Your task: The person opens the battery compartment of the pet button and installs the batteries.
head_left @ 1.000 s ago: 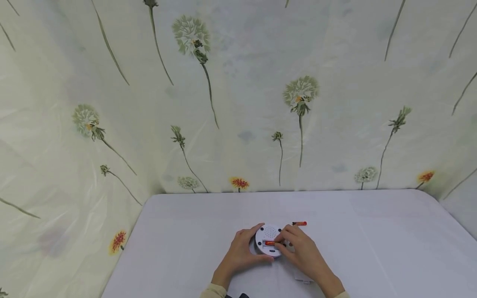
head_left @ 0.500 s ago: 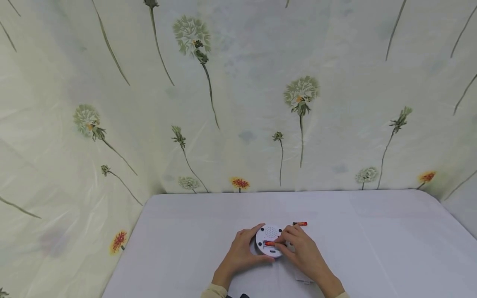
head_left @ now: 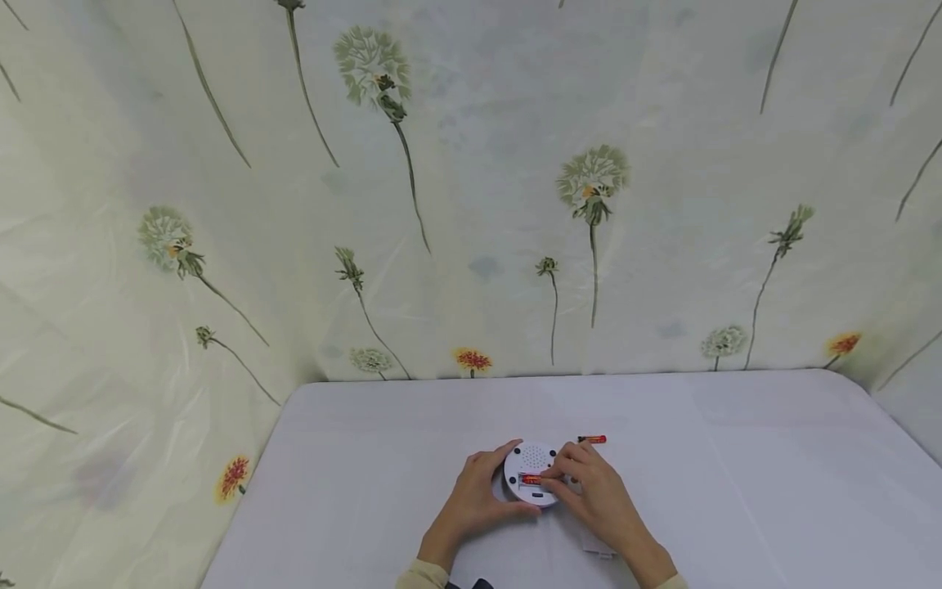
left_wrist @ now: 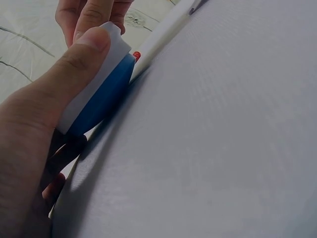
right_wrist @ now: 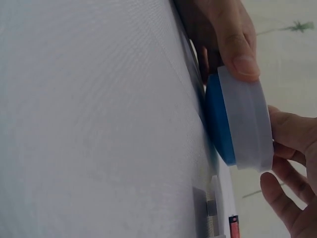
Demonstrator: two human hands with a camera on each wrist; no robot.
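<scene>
A round device [head_left: 533,456], white with small holes, black feet and an open battery slot on its upturned face, sits at the front middle of the table. Its lower part [right_wrist: 218,119] is blue. My left hand [head_left: 480,496] grips its rim from the left, thumb at the near side and fingers at the far side. A red battery [head_left: 531,480] lies at the slot, and my right hand [head_left: 592,495] pinches its right end between thumb and fingers. Those fingers hide that end. In the right wrist view the right fingertips [right_wrist: 285,126] are against the white face.
A second red battery [head_left: 592,439] lies behind the right hand. Partly under the right forearm is a small white piece [head_left: 598,550]. A dark object [head_left: 482,584] shows at the bottom edge. The white table [head_left: 368,458] meets a flowered curtain [head_left: 471,204] at the back.
</scene>
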